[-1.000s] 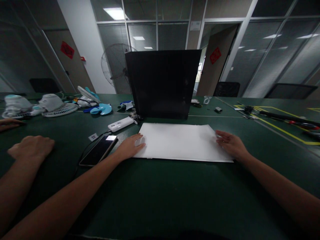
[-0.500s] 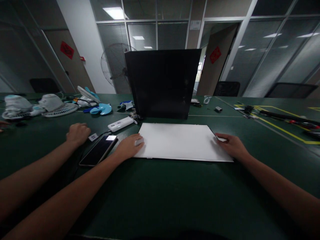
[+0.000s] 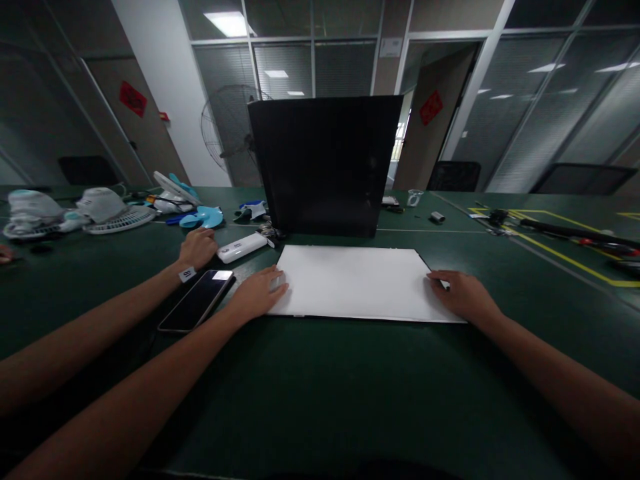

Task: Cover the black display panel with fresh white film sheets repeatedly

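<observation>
A flat white panel (image 3: 357, 283) with a thin dark edge lies on the green table in front of me. My left hand (image 3: 257, 292) grips its left edge, with thumb and fingers spread around a pale patch I cannot make out. At the right edge, my right hand (image 3: 457, 292) holds the panel, its fingertips over the white face and the thumb below them. Behind the panel a large black board-like screen (image 3: 327, 167) stands upright.
Another person's hand (image 3: 198, 248) reaches in from the left, near a white stick-shaped device (image 3: 243, 247). A phone (image 3: 197, 301) lies beside my left forearm. Small fans (image 3: 120, 220) stand at the far left. Dark rods (image 3: 565, 232) and a plastic cup (image 3: 414, 198) are on the right.
The other person's hand has moved forward and right, towards the white device. My right fingers have shifted slightly left over the panel's edge. My left hand and the panel look nearly unchanged.
</observation>
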`<state>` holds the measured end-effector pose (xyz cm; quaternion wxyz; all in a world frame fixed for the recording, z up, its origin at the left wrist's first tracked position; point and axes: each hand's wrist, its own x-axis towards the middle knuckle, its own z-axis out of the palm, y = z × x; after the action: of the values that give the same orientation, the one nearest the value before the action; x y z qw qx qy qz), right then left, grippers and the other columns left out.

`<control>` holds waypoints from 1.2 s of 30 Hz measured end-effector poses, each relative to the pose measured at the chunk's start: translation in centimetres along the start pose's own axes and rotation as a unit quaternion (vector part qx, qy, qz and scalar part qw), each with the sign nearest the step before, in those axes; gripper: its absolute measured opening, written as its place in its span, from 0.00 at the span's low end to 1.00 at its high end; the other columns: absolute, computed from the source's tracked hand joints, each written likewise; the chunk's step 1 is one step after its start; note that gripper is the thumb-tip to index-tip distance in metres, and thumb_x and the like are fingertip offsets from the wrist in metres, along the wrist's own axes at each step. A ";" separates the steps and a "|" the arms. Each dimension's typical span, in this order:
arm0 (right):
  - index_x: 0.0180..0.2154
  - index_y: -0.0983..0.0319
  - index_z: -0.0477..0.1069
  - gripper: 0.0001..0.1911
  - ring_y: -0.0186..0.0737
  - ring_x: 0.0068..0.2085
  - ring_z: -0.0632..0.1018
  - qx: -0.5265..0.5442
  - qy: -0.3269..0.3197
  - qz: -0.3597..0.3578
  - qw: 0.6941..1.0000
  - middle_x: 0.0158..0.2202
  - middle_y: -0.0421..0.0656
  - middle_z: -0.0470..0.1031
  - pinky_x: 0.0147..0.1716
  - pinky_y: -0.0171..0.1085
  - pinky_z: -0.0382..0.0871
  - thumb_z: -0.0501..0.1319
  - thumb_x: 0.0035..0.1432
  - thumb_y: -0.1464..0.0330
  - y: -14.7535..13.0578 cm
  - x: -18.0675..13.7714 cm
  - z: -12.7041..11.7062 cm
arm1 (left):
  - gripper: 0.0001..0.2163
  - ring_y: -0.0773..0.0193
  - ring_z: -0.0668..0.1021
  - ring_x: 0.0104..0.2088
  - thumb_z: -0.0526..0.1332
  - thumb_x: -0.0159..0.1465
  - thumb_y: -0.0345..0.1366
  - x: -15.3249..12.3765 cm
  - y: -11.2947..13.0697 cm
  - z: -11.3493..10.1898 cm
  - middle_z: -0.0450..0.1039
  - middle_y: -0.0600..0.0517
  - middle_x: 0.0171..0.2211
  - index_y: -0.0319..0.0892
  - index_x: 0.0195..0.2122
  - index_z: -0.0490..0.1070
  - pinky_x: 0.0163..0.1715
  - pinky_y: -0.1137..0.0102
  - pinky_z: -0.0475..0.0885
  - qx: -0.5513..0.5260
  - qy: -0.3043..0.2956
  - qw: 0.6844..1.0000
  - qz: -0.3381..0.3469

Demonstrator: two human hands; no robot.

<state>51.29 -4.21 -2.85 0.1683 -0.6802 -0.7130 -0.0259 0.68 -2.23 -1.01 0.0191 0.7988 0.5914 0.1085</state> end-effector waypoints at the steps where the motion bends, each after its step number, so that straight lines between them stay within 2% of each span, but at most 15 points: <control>1: 0.53 0.59 0.79 0.22 0.54 0.56 0.77 -0.006 -0.001 -0.006 1.000 0.57 0.48 0.77 0.61 0.54 0.67 0.54 0.65 0.59 0.0 0.0 0.0 | 0.29 0.48 0.72 0.64 0.50 0.70 0.51 0.0 -0.1 0.1 0.65 0.41 0.68 0.37 0.63 0.71 0.65 0.57 0.64 0.001 0.001 1.000 0.002; 5: 0.59 0.58 0.75 0.27 0.55 0.63 0.71 -0.018 0.001 -0.071 0.997 0.62 0.48 0.72 0.65 0.59 0.61 0.53 0.67 0.52 -0.2 -0.1 0.1 | 0.28 0.48 0.73 0.63 0.51 0.70 0.51 0.0 -0.3 0.2 0.65 0.41 0.67 0.37 0.63 0.71 0.64 0.56 0.65 0.001 0.002 1.000 0.003; 8: 0.67 0.54 0.66 0.33 0.57 0.69 0.63 0.008 -0.023 -0.184 0.983 0.72 0.46 0.55 0.66 0.62 0.58 0.54 0.67 0.48 -0.5 -0.7 -0.3 | 0.27 0.49 0.72 0.64 0.51 0.71 0.49 0.1 -0.4 0.3 0.66 0.41 0.67 0.37 0.62 0.71 0.65 0.57 0.64 0.003 0.007 1.000 0.006; 10: 0.71 0.50 0.58 0.37 0.59 0.71 0.56 0.030 -0.057 -0.243 0.968 0.76 0.43 0.43 0.66 0.63 0.57 0.56 0.65 0.47 -1.1 -1.2 -0.9 | 0.27 0.50 0.72 0.64 0.51 0.71 0.49 0.1 -0.4 0.4 0.65 0.42 0.67 0.38 0.63 0.71 0.65 0.57 0.64 0.002 0.008 1.000 0.004; 13: 0.73 0.46 0.50 0.42 0.59 0.73 0.52 0.041 -0.112 -0.289 0.950 0.76 0.39 0.37 0.67 0.63 0.54 0.59 0.63 0.47 -2.3 -1.8 -1.8 | 0.27 0.49 0.72 0.64 0.51 0.71 0.50 0.1 -0.2 0.3 0.64 0.42 0.68 0.38 0.64 0.70 0.65 0.56 0.65 0.001 0.001 1.000 -0.006; 16: 0.73 0.44 0.50 0.43 0.60 0.73 0.51 0.042 -0.155 -0.300 0.940 0.76 0.38 0.39 0.68 0.64 0.49 0.61 0.61 0.46 -3.3 -2.0 -2.2 | 0.27 0.47 0.71 0.64 0.51 0.71 0.50 0.0 0.0 0.2 0.63 0.40 0.68 0.38 0.64 0.69 0.64 0.55 0.65 0.007 -0.004 1.000 -0.017; 21: 0.72 0.45 0.53 0.39 0.57 0.72 0.55 0.065 -0.191 -0.289 0.936 0.75 0.40 0.49 0.69 0.63 0.49 0.59 0.64 0.47 -3.6 -1.9 -1.8 | 0.27 0.46 0.71 0.64 0.52 0.71 0.50 0.0 0.3 0.0 0.65 0.39 0.67 0.38 0.65 0.69 0.64 0.54 0.65 0.013 -0.009 1.000 -0.026; 26: 0.71 0.46 0.56 0.38 0.57 0.71 0.57 0.075 -0.187 -0.282 0.938 0.74 0.39 0.53 0.69 0.62 0.50 0.60 0.64 0.47 -3.4 -1.8 -1.7 | 0.27 0.46 0.72 0.64 0.53 0.71 0.50 0.1 0.1 0.1 0.65 0.38 0.67 0.38 0.65 0.69 0.64 0.54 0.65 0.005 -0.009 1.000 -0.022; 31: 0.72 0.44 0.53 0.39 0.55 0.72 0.56 0.053 -0.191 -0.281 0.939 0.74 0.38 0.51 0.69 0.62 0.50 0.59 0.64 0.46 -3.3 -1.8 -1.7 | 0.27 0.46 0.71 0.64 0.53 0.71 0.49 0.1 -0.3 0.3 0.64 0.39 0.67 0.37 0.64 0.69 0.65 0.53 0.64 -0.001 -0.004 1.000 -0.010; 36: 0.72 0.45 0.54 0.40 0.54 0.72 0.57 0.042 -0.181 -0.286 0.940 0.74 0.39 0.51 0.69 0.60 0.52 0.59 0.63 0.44 -3.5 -1.8 -1.5 | 0.27 0.47 0.71 0.65 0.52 0.71 0.49 0.2 -0.3 0.3 0.65 0.38 0.67 0.36 0.64 0.70 0.66 0.55 0.62 -0.008 0.000 1.000 0.004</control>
<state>48.24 -6.60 -1.23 0.0507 -0.4332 -0.8962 0.0807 0.53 -1.92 -1.36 0.0250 0.8009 0.5875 0.1130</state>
